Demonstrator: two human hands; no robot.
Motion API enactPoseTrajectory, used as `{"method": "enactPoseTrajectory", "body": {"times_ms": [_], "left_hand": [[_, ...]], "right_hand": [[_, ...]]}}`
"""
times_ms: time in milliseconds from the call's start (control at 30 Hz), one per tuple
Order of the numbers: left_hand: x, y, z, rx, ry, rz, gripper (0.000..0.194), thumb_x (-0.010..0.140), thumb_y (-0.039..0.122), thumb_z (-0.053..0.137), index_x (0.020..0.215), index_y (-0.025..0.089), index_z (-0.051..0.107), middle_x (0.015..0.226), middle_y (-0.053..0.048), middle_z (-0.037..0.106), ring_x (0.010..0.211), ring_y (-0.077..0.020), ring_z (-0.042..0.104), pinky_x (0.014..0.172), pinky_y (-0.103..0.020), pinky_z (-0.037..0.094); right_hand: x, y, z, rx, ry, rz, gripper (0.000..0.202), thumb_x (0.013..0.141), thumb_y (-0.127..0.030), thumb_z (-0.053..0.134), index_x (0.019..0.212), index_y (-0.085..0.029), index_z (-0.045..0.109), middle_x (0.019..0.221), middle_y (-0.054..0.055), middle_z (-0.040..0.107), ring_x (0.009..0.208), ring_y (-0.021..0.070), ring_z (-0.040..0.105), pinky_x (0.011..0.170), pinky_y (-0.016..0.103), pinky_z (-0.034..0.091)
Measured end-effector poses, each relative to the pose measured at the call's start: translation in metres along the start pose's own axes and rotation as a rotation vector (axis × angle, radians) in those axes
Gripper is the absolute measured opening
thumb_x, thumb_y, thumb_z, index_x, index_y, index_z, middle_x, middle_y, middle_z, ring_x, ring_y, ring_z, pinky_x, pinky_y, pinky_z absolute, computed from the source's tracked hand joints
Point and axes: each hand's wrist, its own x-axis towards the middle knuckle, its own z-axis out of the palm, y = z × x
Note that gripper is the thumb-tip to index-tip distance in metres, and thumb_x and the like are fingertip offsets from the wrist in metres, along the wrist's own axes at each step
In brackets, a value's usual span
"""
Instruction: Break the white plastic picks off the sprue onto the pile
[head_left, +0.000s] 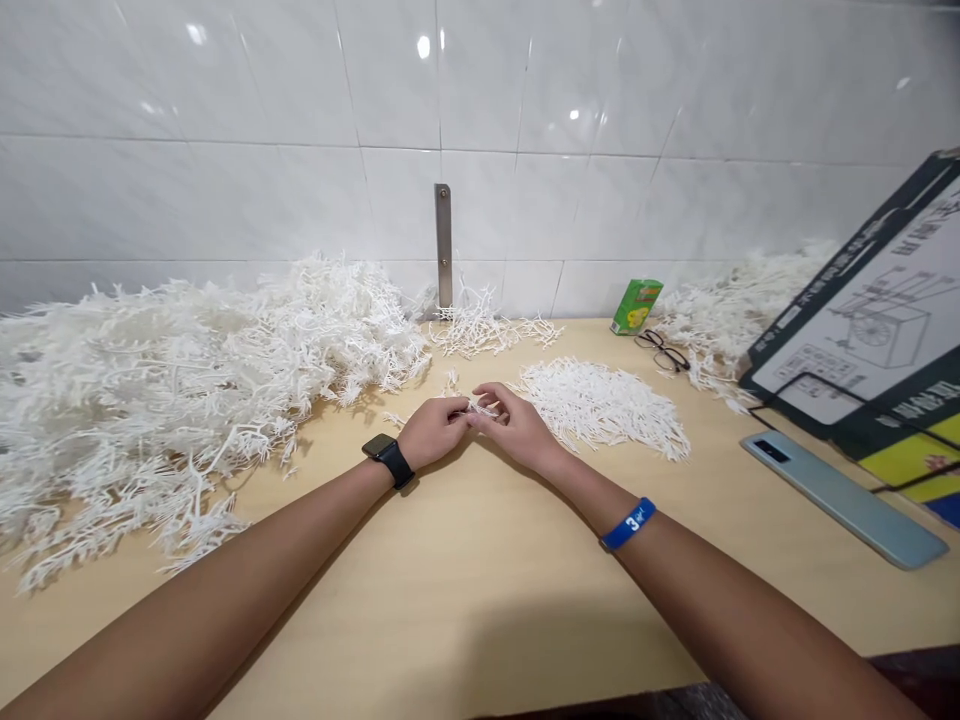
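My left hand [433, 432] and my right hand [519, 428] meet over the middle of the table. Their fingers pinch a small white branched plastic piece [482, 409], mostly hidden by the fingertips. Left of my hands spreads a large tangled heap of white branched plastic pieces [225, 350]. Just right of my right hand lies a flat pile of small white plastic bits [604, 400]. A smaller cluster of white branched pieces [480, 328] rests beyond my hands, near the wall.
A green box [637, 306] and eyeglasses [662, 351] stand back right, beside another white heap [731, 305]. A phone [844, 497] lies at the right, before a leaning printed carton [870, 320] with a black cord. A metal bracket [443, 240] is on the tiled wall [285, 200].
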Motion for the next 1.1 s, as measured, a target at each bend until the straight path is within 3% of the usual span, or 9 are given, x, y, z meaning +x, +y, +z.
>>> {"method": "enactPoseTrajectory", "body": {"times_ms": [167, 333, 567, 700, 767, 900, 1000, 1100], "left_hand": [[-0.004, 0.005, 0.002, 0.172, -0.043, 0.039, 0.020, 0.081, 0.023, 0.048, 0.070, 0.017, 0.064, 0.068, -0.002, 0.063, 0.061, -0.0143, 0.049, 0.057, -0.026, 0.029], [-0.005, 0.008, 0.003, 0.160, -0.047, 0.073, 0.029, 0.089, 0.032, 0.045, 0.080, 0.019, 0.070, 0.074, -0.004, 0.066, 0.066, -0.0155, 0.054, 0.062, -0.026, 0.034], [-0.003, 0.011, 0.001, -0.019, -0.061, 0.175, 0.034, 0.091, 0.032, 0.044, 0.067, 0.016, 0.063, 0.084, -0.006, 0.061, 0.079, -0.0164, 0.054, 0.075, -0.028, 0.042], [-0.004, 0.011, 0.000, -0.064, -0.147, 0.232, 0.032, 0.089, 0.033, 0.049, 0.066, 0.016, 0.064, 0.106, -0.009, 0.059, 0.089, -0.0182, 0.055, 0.084, -0.032, 0.043], [-0.003, 0.009, -0.001, -0.099, -0.125, 0.237, 0.033, 0.091, 0.033, 0.045, 0.069, 0.015, 0.064, 0.107, -0.010, 0.059, 0.090, -0.0183, 0.055, 0.086, -0.033, 0.043], [0.001, 0.003, -0.001, -0.106, -0.008, 0.136, 0.034, 0.093, 0.035, 0.041, 0.073, 0.016, 0.061, 0.081, -0.006, 0.059, 0.078, -0.0170, 0.054, 0.077, -0.031, 0.043], [0.001, 0.003, -0.001, -0.055, -0.029, 0.127, 0.032, 0.091, 0.035, 0.042, 0.072, 0.016, 0.059, 0.075, -0.004, 0.057, 0.073, -0.0161, 0.052, 0.071, -0.029, 0.042], [-0.001, 0.005, 0.000, -0.003, -0.036, 0.111, 0.033, 0.091, 0.037, 0.042, 0.071, 0.016, 0.059, 0.069, -0.002, 0.056, 0.067, -0.0148, 0.049, 0.065, -0.027, 0.039]], "right_hand": [[-0.001, 0.000, 0.001, -0.113, -0.076, -0.094, 0.040, 0.087, -0.044, 0.055, 0.120, -0.023, 0.062, 0.110, 0.007, 0.068, 0.099, 0.0220, 0.062, 0.085, 0.034, 0.046], [0.002, 0.008, 0.003, -0.003, -0.105, -0.142, 0.039, 0.095, -0.040, 0.039, 0.114, -0.021, 0.068, 0.119, 0.008, 0.067, 0.114, 0.0230, 0.059, 0.098, 0.037, 0.043], [0.007, 0.014, 0.006, 0.014, -0.024, -0.097, 0.038, 0.094, -0.039, 0.040, 0.085, -0.020, 0.072, 0.081, 0.003, 0.071, 0.080, 0.0190, 0.065, 0.075, 0.030, 0.049], [0.013, 0.019, -0.005, 0.202, 0.131, 0.112, 0.038, 0.093, -0.041, 0.039, 0.097, -0.016, 0.067, 0.076, 0.005, 0.070, 0.059, 0.0138, 0.060, 0.056, 0.025, 0.046], [0.016, 0.021, -0.013, 0.249, 0.237, 0.164, 0.041, 0.093, -0.043, 0.038, 0.104, -0.014, 0.066, 0.080, 0.007, 0.070, 0.057, 0.0128, 0.058, 0.052, 0.024, 0.046], [0.016, 0.022, -0.021, 0.070, 0.290, 0.013, 0.038, 0.093, -0.041, 0.041, 0.108, -0.018, 0.067, 0.090, 0.007, 0.071, 0.071, 0.0158, 0.062, 0.065, 0.029, 0.051], [0.015, 0.021, -0.018, -0.062, 0.240, -0.059, 0.032, 0.089, -0.033, 0.050, 0.114, -0.021, 0.067, 0.104, 0.007, 0.070, 0.087, 0.0189, 0.063, 0.082, 0.035, 0.050], [0.013, 0.019, -0.013, -0.046, 0.171, -0.093, 0.035, 0.089, -0.034, 0.051, 0.118, -0.021, 0.065, 0.120, 0.010, 0.064, 0.104, 0.0209, 0.060, 0.091, 0.037, 0.047]]}}
